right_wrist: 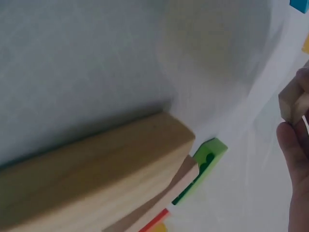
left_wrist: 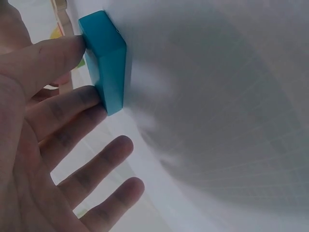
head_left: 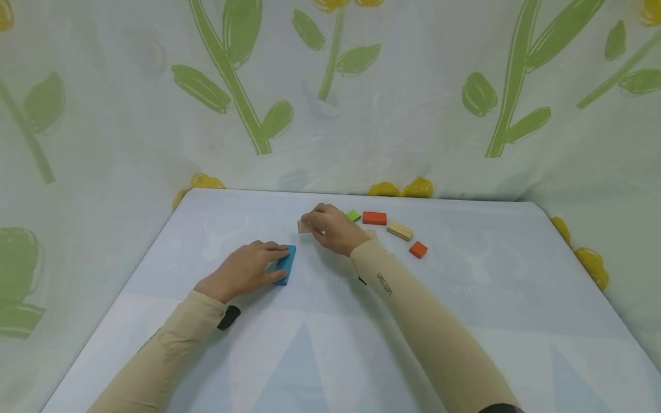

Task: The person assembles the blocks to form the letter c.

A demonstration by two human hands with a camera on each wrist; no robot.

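Note:
My left hand (head_left: pixel 247 265) is on a blue rectangular block (head_left: pixel 287 264) lying on the table. In the left wrist view the thumb and two fingertips touch the blue block (left_wrist: pixel 108 63), while the other two fingers stretch out past it. Farther back, my right hand (head_left: pixel 333 228) pinches a small plain wooden block (head_left: pixel 302 227), which sticks out left of the fingers. That wooden block (right_wrist: pixel 289 100) shows at the right edge of the right wrist view, between thumb and finger; the fingers hide part of it.
Right of my right hand lie a green block (head_left: pixel 353 215), a red block (head_left: pixel 374 218), a grooved wooden block (head_left: pixel 400 230) and a small orange-red block (head_left: pixel 418 249). A pale wooden block (head_left: pixel 370 234) is partly behind the hand. The white table (head_left: pixel 465 367) ends at a patterned curtain (head_left: pixel 392 115).

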